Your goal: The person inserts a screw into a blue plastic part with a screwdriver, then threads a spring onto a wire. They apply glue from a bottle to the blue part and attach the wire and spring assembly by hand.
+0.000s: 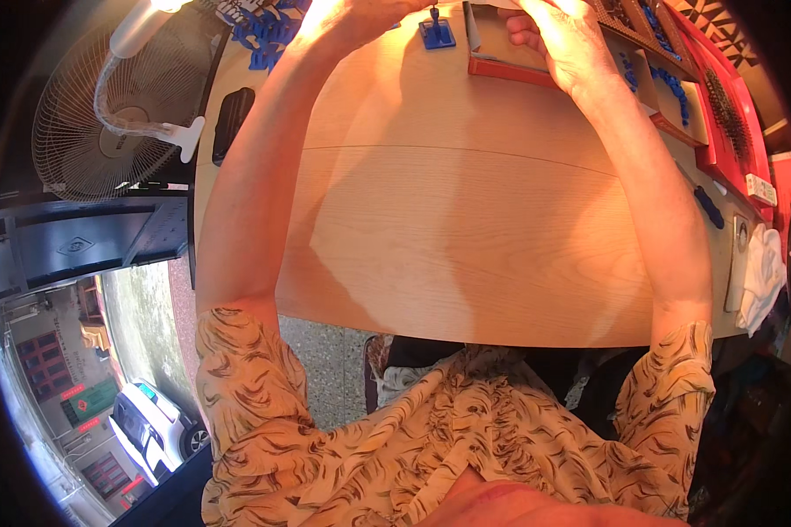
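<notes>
My left hand (pixel 350 25) is at the top edge, its fingers closed together and pointing right; their tips run out of the picture, so what they hold cannot be made out. Close to those fingertips stands a small blue piece with a square base (pixel 437 33) and a thin upright post. My right hand (pixel 564 42) is over a shallow red-edged box (pixel 511 72), fingers curled in. Its thumb and index finger are partly cut off and washed out by the light, which hides anything between them.
Blue plastic parts (pixel 264 35) are piled at the far left. At the right are trays of small blue pieces (pixel 672 92), a brush (pixel 725 110) and a white cloth (pixel 763 277). A dark case (pixel 234 123) lies at the left table edge, near a fan (pixel 105 123) and lamp (pixel 136 31).
</notes>
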Demonstrator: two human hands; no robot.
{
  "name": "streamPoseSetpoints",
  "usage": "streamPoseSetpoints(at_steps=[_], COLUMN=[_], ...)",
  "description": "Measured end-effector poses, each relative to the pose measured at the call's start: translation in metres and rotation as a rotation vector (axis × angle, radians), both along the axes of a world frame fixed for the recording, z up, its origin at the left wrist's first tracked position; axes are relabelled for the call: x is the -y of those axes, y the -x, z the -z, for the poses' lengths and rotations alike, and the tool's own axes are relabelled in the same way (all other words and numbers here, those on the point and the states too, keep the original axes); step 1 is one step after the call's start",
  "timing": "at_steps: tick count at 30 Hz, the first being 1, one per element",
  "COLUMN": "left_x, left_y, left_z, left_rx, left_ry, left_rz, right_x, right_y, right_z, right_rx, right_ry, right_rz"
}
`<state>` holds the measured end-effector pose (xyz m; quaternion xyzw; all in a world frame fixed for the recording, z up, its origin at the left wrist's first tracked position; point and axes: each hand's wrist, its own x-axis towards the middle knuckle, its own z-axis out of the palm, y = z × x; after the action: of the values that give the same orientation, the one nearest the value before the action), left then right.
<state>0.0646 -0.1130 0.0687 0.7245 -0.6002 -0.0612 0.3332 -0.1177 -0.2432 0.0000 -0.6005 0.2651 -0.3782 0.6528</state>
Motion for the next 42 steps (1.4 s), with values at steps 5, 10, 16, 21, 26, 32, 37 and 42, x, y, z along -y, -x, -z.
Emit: streamPoseSetpoints(at_steps=[5, 10, 16, 21, 26, 32, 37, 42], left_x=[0.000, -0.001, 0.002, 0.002, -0.002, -0.002, 0.004, 0.001], left_y=[-0.004, -0.005, -0.009, -0.008, -0.001, -0.005, -0.009, -0.012], left_z=[0.001, 0.000, 0.006, 0.001, -0.004, -0.004, 0.005, 0.002], left_rx=[-0.041, -0.036, -0.056, -0.070, -0.098, -0.067, -0.120, -0.074], left_ry=[-0.015, -0.061, 0.018, -0.018, 0.012, -0.022, 0.030, 0.003], left_rz=[0.001, 0.007, 0.043, 0.055, 0.048, 0.041, 0.048, 0.043], right_x=[0.004, 0.008, 0.010, 0.014, 0.013, 0.001, 0.009, 0.001], right_y=[-0.006, -0.008, -0.010, -0.011, -0.013, -0.011, -0.012, -0.013], right_z=[0.006, 0.014, 0.014, 0.021, 0.019, 0.002, 0.010, 0.002], right_rx=[-0.097, 0.022, -0.005, -0.008, 0.018, -0.074, -0.040, -0.107], right_ry=[0.020, -0.020, 0.006, 0.015, 0.079, 0.073, 0.215, 0.234], right_rz=[0.053, 0.022, 0.039, 0.050, 0.036, 0.076, 0.111, 0.104])
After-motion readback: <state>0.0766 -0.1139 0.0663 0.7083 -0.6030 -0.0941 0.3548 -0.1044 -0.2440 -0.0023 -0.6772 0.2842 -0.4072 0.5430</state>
